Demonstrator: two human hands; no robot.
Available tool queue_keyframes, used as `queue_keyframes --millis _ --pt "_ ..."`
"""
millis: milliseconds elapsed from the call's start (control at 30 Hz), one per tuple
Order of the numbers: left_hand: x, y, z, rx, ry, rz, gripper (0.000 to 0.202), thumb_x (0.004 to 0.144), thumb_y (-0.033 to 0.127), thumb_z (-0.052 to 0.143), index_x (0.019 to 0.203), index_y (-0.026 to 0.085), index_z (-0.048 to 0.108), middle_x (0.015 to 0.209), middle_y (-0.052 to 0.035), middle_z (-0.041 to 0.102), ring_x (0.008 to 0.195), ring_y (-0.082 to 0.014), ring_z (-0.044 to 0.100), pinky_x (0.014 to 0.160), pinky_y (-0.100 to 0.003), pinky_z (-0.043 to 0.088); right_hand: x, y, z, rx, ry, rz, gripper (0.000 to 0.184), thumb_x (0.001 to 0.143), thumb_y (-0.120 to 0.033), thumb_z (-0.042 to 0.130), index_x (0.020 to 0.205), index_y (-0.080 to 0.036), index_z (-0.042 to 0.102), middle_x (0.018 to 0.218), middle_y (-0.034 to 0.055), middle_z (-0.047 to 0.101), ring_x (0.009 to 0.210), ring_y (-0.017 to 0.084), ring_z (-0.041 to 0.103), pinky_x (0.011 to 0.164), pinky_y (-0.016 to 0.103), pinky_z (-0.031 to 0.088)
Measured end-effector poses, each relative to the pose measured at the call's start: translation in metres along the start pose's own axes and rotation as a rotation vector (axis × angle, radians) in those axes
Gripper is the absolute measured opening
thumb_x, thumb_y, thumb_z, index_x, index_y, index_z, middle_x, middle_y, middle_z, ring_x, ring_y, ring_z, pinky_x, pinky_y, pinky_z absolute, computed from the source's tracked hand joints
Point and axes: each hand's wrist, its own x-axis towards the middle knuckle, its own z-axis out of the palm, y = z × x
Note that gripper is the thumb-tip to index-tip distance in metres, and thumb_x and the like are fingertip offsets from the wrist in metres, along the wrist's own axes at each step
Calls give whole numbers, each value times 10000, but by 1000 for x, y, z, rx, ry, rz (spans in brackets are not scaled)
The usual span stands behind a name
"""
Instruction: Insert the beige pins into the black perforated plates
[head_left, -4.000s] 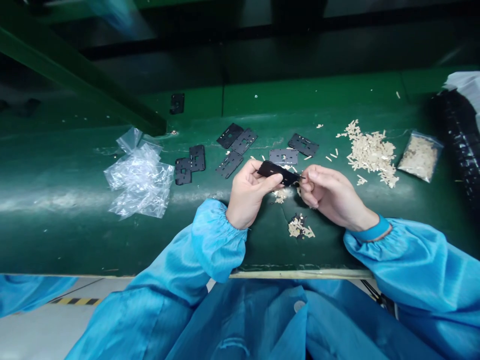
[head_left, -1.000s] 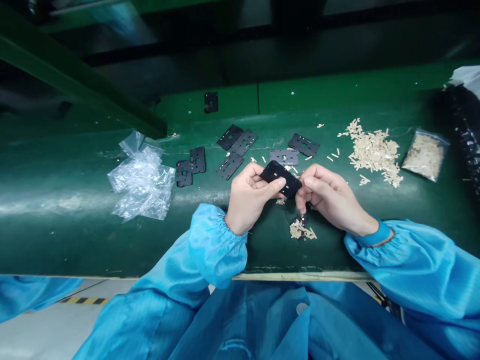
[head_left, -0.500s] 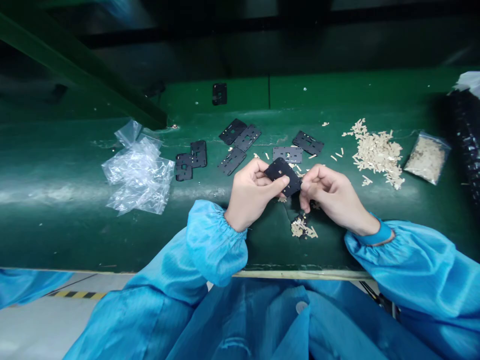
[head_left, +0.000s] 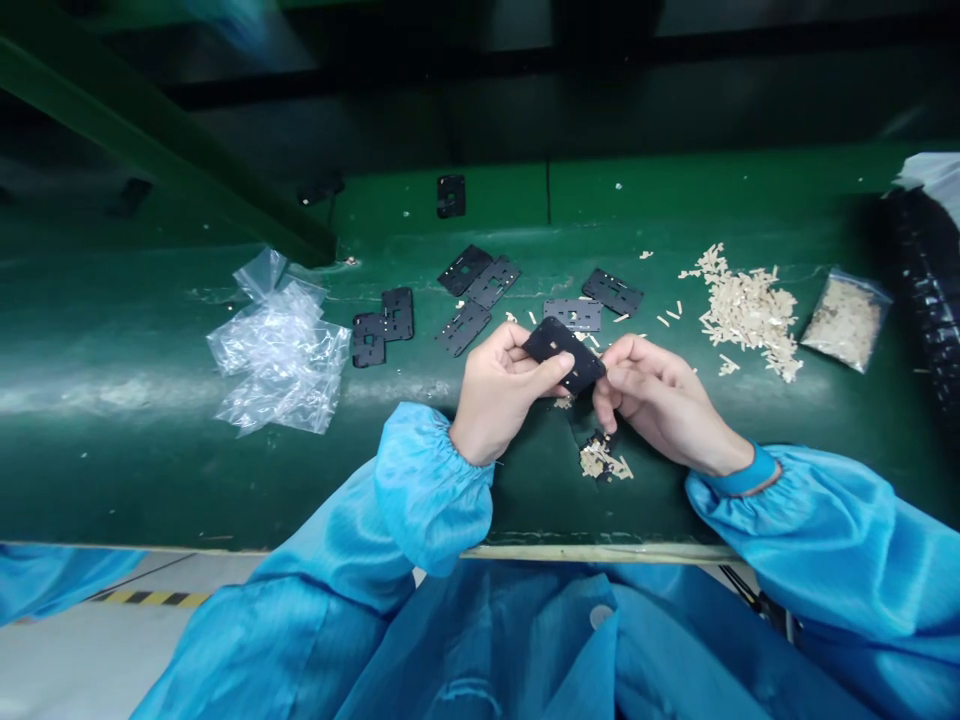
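Note:
My left hand (head_left: 496,400) pinches a small black flat plate (head_left: 562,352) with cut-outs, held tilted just above the green belt (head_left: 150,440). My right hand (head_left: 654,400) meets the plate's right end, its fingers curled and pressed against that edge; what sits in its fingertips is too small to make out. Under the hands lies a small heap of beige pins (head_left: 602,460) mixed with dark bits. Both arms wear blue sleeves.
Several more black plates (head_left: 469,285) lie scattered on the belt beyond my hands, one far back (head_left: 451,196). A large heap of beige pins (head_left: 746,308) and a small bag of them (head_left: 844,322) sit at right. Crumpled clear bags (head_left: 279,350) lie at left. A green beam (head_left: 172,170) crosses overhead.
The plate has been turned from edge-on to face-up in my left hand. My right hand stays at its right end. The far plate on the belt has drifted rightwards.

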Motion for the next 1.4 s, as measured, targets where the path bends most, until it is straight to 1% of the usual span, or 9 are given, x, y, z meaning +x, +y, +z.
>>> queue_keyframes --millis 100,467,633,933,1033,1167,1267,1333,1400 --pt "0 -2 0 -7 -9 33 385 689 269 904 784 165 545 756 15 718 623 -86 693 578 -179 617 0 -2 6 167 -2 67 128 926 -271 705 916 -207 594 683 -36 636 560 113 608 541 240 484" --pt "3 -15 -4 17 -92 174 380 724 240 890 795 177 522 732 39 722 613 -94 722 586 -175 623 -2 -5 5 448 -75 230 120 870 -193 668 821 -201 558 684 -31 548 566 104 568 554 224 426" --pt "3 -16 -6 20 -79 149 414 723 305 899 819 184 516 761 27 730 640 -108 736 608 -190 634 -3 -6 6 433 -113 183 82 899 -216 663 870 -198 587 694 -19 580 576 103 568 566 221 422" --pt "4 -11 -6 -44 -75 62 447 695 303 916 820 173 507 793 21 728 678 -95 731 606 -167 628 -3 -5 4 353 -164 116 92 924 -188 673 884 -193 591 641 -33 608 592 101 604 578 213 454" --pt "3 -9 -7 -34 -85 37 444 686 294 920 813 168 513 792 20 721 682 -90 722 605 -165 624 -4 -5 3 248 -124 96 136 924 -258 700 907 -197 580 688 -35 631 579 108 621 553 226 474" --pt "7 -1 -11 79 -164 -49 420 691 299 911 832 158 542 790 9 716 666 -90 706 604 -180 615 -2 -7 0 -50 -65 131 198 952 -335 695 914 -220 538 596 -62 625 442 92 561 454 204 424" --pt "25 12 -19 228 -220 -76 342 772 336 844 934 146 611 906 -50 751 772 -128 736 703 -244 637 7 -17 -6 -47 75 131 203 918 -291 727 854 -215 551 545 -79 585 386 72 505 379 177 355" --pt "50 26 -26 372 -154 55 260 874 361 736 979 144 637 970 -87 763 833 -148 742 769 -285 635 15 -25 -10 74 224 14 150 913 -269 725 858 -203 602 641 -49 656 463 66 562 422 171 418" --pt "82 42 -34 599 -18 285 192 939 346 641 958 156 645 969 -92 764 851 -162 734 814 -313 620 20 -29 -13 151 292 -93 117 929 -273 708 1009 -193 678 936 26 763 678 85 681 587 189 537"
